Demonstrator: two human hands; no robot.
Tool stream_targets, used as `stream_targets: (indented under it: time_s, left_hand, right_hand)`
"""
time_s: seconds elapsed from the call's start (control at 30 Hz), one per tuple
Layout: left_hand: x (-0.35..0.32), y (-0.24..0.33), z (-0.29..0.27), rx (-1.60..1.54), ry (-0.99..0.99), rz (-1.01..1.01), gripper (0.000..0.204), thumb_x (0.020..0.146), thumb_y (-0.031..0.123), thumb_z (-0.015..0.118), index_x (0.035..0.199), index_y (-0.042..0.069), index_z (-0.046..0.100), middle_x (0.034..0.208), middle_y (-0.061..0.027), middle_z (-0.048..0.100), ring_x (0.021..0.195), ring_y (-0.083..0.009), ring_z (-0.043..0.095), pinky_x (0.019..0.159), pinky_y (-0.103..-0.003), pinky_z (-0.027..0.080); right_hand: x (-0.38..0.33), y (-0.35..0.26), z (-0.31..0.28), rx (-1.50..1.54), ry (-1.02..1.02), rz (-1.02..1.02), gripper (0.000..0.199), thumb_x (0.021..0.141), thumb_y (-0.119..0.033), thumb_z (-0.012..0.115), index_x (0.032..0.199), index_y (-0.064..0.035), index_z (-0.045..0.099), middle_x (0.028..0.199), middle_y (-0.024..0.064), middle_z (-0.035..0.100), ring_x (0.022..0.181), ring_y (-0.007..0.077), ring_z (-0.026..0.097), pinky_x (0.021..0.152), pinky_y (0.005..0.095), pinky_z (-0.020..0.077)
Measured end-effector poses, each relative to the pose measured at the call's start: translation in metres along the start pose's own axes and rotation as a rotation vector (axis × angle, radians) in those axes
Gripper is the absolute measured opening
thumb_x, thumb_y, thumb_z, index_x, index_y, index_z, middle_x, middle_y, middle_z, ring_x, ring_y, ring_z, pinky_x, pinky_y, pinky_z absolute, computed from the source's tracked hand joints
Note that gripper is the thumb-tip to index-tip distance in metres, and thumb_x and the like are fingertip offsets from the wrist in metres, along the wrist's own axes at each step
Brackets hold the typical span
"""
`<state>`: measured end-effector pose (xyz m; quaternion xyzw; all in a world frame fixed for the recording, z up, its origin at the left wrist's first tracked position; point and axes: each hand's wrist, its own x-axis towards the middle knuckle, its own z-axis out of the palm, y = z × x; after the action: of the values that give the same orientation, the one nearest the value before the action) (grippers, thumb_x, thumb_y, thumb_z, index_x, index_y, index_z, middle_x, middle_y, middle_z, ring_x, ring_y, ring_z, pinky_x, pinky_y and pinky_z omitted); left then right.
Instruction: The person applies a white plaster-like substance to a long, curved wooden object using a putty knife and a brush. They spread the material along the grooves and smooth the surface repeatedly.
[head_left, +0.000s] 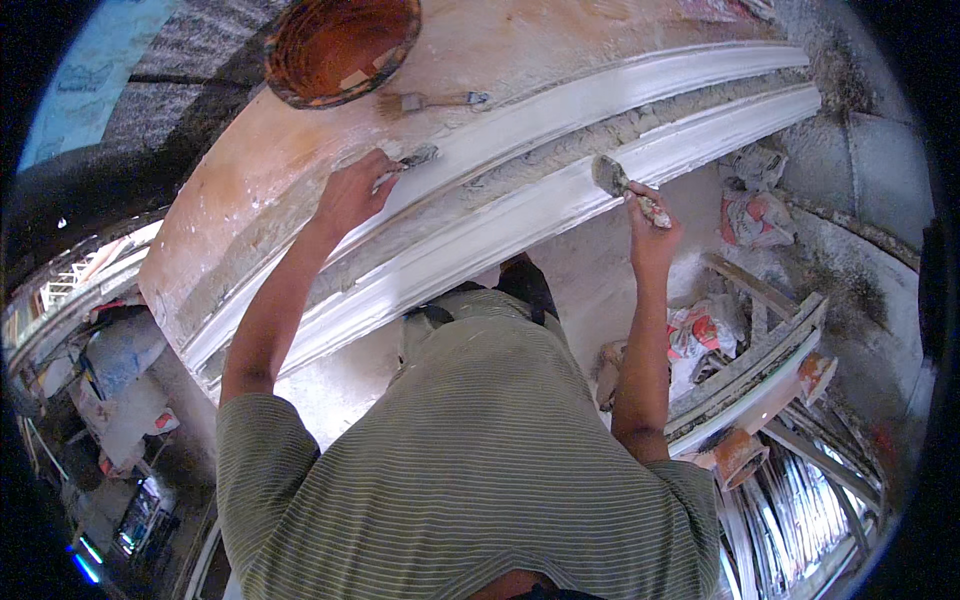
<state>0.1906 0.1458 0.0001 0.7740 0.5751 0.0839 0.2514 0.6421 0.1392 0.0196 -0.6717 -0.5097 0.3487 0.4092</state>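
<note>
A long white plaster moulding [510,190] with two smooth raised bands and a rough grey channel between them curves across the board in front of me. My left hand [355,192] is closed on a small putty knife [421,155], its grey-smeared blade just over the far white band. In my right hand [655,225] is a brush [608,175] with a grey, clogged head and a white-spattered handle. That head is over the near white band; whether it touches cannot be made out. Beyond my left hand, a second brush [402,104] lies on the board.
An orange-brown bowl [345,50] stands on the pinkish board [215,225] at the far side. To the right are crumpled bags [755,215], another moulding piece [745,385] and orange pots [740,458]. Cluttered goods [120,390] sit at the left.
</note>
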Motion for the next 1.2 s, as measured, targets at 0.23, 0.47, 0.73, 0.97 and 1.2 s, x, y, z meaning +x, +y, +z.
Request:
stream_targets:
  time_s: [0.23,0.47,0.73,0.97,1.2]
  left_hand:
    - [0.025,0.018,-0.004,-0.035,-0.089,-0.065,0.020,0.091,0.019,0.064,0.107,0.008,0.070,0.101,-0.0126,0.065,0.095,-0.0357,0.065,0.080,-0.045,0.054]
    - [0.065,0.039,-0.001,0.004,-0.043,-0.047,0.019,0.091,0.019,0.064,0.105,0.007,0.070,0.103,-0.0123,0.066,0.095,-0.0357,0.065,0.081,-0.044,0.053]
    - [-0.032,-0.012,-0.042,0.089,0.012,-0.111,0.017,0.090,0.019,0.066,0.103,0.009,0.070,0.104,-0.0103,0.066,0.094,-0.0330,0.067,0.079,-0.043,0.055]
    - [-0.072,-0.031,-0.030,0.046,0.035,-0.111,0.017,0.090,0.019,0.067,0.103,0.011,0.071,0.102,-0.0099,0.067,0.093,-0.0321,0.067,0.077,-0.042,0.056]
    - [-0.038,-0.019,-0.019,0.066,0.010,-0.058,0.017,0.089,0.020,0.064,0.102,0.011,0.070,0.100,-0.0076,0.064,0.087,-0.0332,0.066,0.073,-0.044,0.055]
  right_hand:
    - [0.026,0.028,-0.049,-0.015,0.037,0.129,0.017,0.090,0.000,0.069,0.107,0.0005,0.072,0.103,0.0072,0.073,0.094,0.0118,0.066,0.087,0.0271,0.0514]
    - [0.040,0.035,-0.059,-0.050,0.103,0.063,0.019,0.088,0.001,0.070,0.107,0.0003,0.072,0.102,0.0082,0.073,0.094,0.0147,0.068,0.088,0.0291,0.0531]
    - [0.032,0.005,-0.036,0.025,0.061,0.085,0.014,0.090,-0.004,0.071,0.103,0.0016,0.072,0.099,0.0057,0.072,0.092,0.0108,0.065,0.087,0.0265,0.0502]
    - [0.027,-0.020,-0.001,-0.049,-0.025,-0.013,0.017,0.089,-0.005,0.072,0.105,-0.0014,0.073,0.102,0.0064,0.073,0.095,0.0132,0.067,0.086,0.0283,0.0516]
    - [0.013,-0.040,0.012,-0.098,-0.083,-0.132,0.017,0.088,-0.005,0.073,0.105,-0.0020,0.072,0.101,0.0085,0.074,0.095,0.0154,0.068,0.086,0.0306,0.0526]
